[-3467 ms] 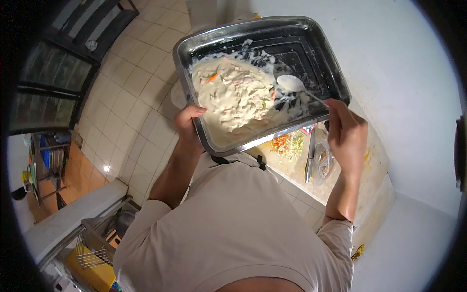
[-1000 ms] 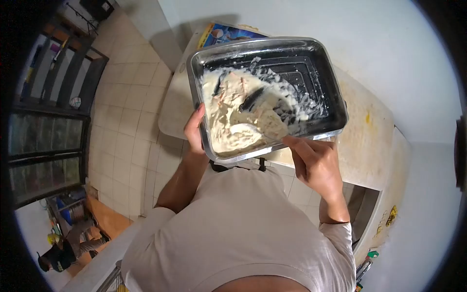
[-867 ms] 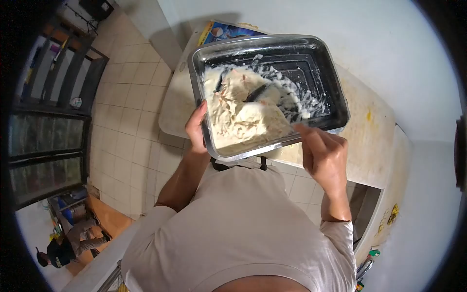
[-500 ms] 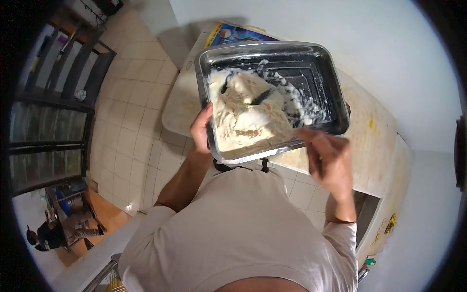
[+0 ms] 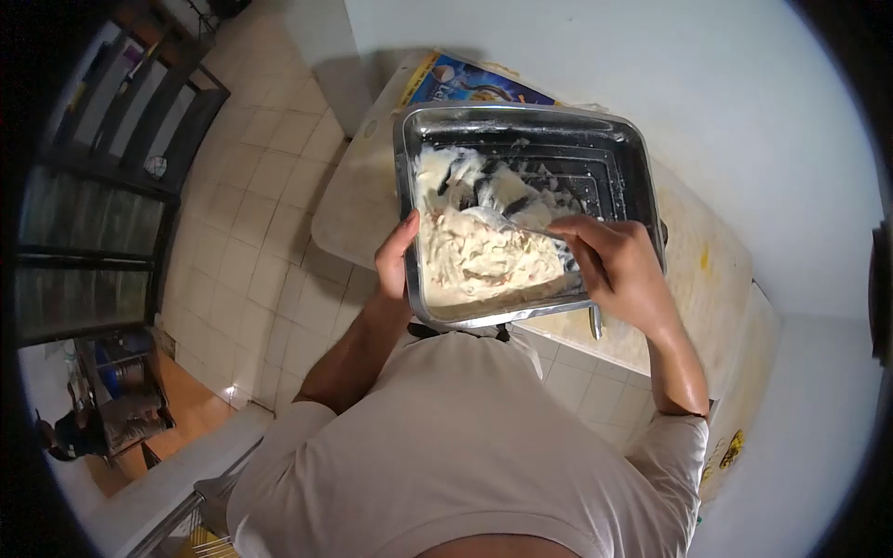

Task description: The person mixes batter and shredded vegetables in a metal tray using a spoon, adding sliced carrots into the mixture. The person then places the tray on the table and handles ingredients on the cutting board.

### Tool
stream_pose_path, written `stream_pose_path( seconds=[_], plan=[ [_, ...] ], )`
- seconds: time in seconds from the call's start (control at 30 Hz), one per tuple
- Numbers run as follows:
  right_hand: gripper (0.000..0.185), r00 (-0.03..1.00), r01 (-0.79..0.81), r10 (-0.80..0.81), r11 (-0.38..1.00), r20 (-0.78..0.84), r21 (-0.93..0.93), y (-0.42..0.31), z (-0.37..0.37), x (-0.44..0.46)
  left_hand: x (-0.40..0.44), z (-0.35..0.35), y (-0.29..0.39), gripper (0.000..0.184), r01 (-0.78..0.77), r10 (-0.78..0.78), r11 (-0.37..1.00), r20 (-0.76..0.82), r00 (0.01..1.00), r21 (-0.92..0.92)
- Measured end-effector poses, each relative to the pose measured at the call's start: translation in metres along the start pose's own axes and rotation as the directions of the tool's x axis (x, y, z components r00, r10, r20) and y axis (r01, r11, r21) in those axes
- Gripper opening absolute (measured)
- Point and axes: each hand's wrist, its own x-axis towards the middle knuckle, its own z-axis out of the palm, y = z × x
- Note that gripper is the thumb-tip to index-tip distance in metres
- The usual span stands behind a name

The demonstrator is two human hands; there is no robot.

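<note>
A rectangular metal tray (image 5: 521, 108) is tilted in front of my chest, above a counter. My left hand (image 5: 397, 254) grips its left edge, thumb over the rim. Pale creamy batter (image 5: 484, 265) with orange and green shreds fills its lower left; smears cover part of the dark bottom. My right hand (image 5: 616, 270) is closed round the handle of a spoon (image 5: 493, 219), whose bowl touches the batter near the tray's middle.
Beneath the tray lies a pale counter (image 5: 702, 288), with a blue and yellow printed packet (image 5: 474, 84) at its back. A knife handle (image 5: 595, 323) shows below the tray. Dark shelves (image 5: 153, 112) stand at left. Another person (image 5: 79, 432) is at the lower left.
The tray has shifted slightly right and down in view. The batter has been pushed toward the tray's lower side, and my right hand with the spoon has moved further over the tray.
</note>
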Motion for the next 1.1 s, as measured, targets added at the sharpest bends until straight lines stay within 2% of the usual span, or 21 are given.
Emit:
stream_pose_path(
  seconds=[0.1, 0.2, 0.23, 0.3, 0.4, 0.5, 0.6, 0.7, 0.73, 0.83, 0.97, 1.1],
  plan=[
    [0.026, 0.997, 0.083, -0.083, 0.996, 0.004, -0.011, -0.01, -0.011, -0.016, 0.003, 0.002, 0.0, 0.058, -0.006, 0.013, 0.997, 0.098, 0.995, -0.072],
    [0.029, 0.986, 0.151, -0.143, 0.983, 0.087, -0.102, -0.009, -0.011, -0.02, 0.003, -0.004, -0.004, 0.057, -0.044, 0.044, 0.999, 0.026, 0.999, -0.024],
    [0.029, 0.98, 0.185, -0.173, 0.973, 0.098, -0.136, -0.007, -0.012, -0.019, 0.006, -0.006, -0.003, 0.058, -0.046, 0.047, 0.999, 0.059, 0.997, -0.025],
    [0.027, 0.983, 0.181, -0.177, 0.974, 0.044, -0.135, -0.005, -0.023, 0.0, 0.003, -0.01, -0.004, 0.058, -0.039, 0.042, 0.999, 0.105, 0.994, -0.036],
    [0.022, 0.971, 0.207, -0.224, 0.963, -0.084, -0.171, 0.01, -0.025, 0.053, 0.004, -0.002, -0.001, 0.058, -0.031, 0.035, 0.998, 0.076, 0.996, -0.053],
    [0.019, 0.982, 0.182, -0.189, 0.959, -0.012, -0.215, 0.036, -0.012, 0.094, 0.004, 0.0, 0.002, 0.057, -0.002, 0.004, 0.999, 0.05, 0.999, -0.04],
    [0.018, 0.99, 0.083, -0.075, 0.994, 0.12, -0.065, 0.038, -0.004, 0.105, 0.003, -0.004, 0.006, 0.056, 0.041, -0.039, 0.998, 0.041, 0.998, -0.053],
    [0.021, 0.941, 0.236, -0.264, 0.96, 0.211, 0.15, 0.057, 0.002, 0.088, 0.004, -0.015, 0.003, 0.059, 0.03, -0.027, 0.999, 0.091, 0.995, -0.03],
    [0.022, 0.938, 0.141, -0.179, 0.979, 0.298, 0.144, 0.042, -0.007, 0.08, 0.003, -0.015, 0.002, 0.06, 0.02, -0.018, 1.0, 0.113, 0.993, -0.018],
    [0.023, 0.928, 0.125, -0.165, 0.983, 0.335, 0.137, 0.032, -0.021, 0.058, -0.001, -0.003, 0.0, 0.056, -0.003, 0.003, 1.0, 0.023, 1.0, -0.012],
    [0.024, 0.935, 0.248, -0.289, 0.947, 0.203, 0.206, 0.024, -0.037, 0.049, -0.003, -0.017, -0.001, 0.054, -0.03, 0.031, 0.999, -0.042, 0.999, 0.021],
    [0.018, 0.954, 0.158, -0.177, 0.983, 0.24, 0.097, 0.02, -0.048, 0.058, -0.003, -0.014, 0.002, 0.054, -0.044, 0.044, 0.999, 0.005, 0.999, 0.02]
  ],
)
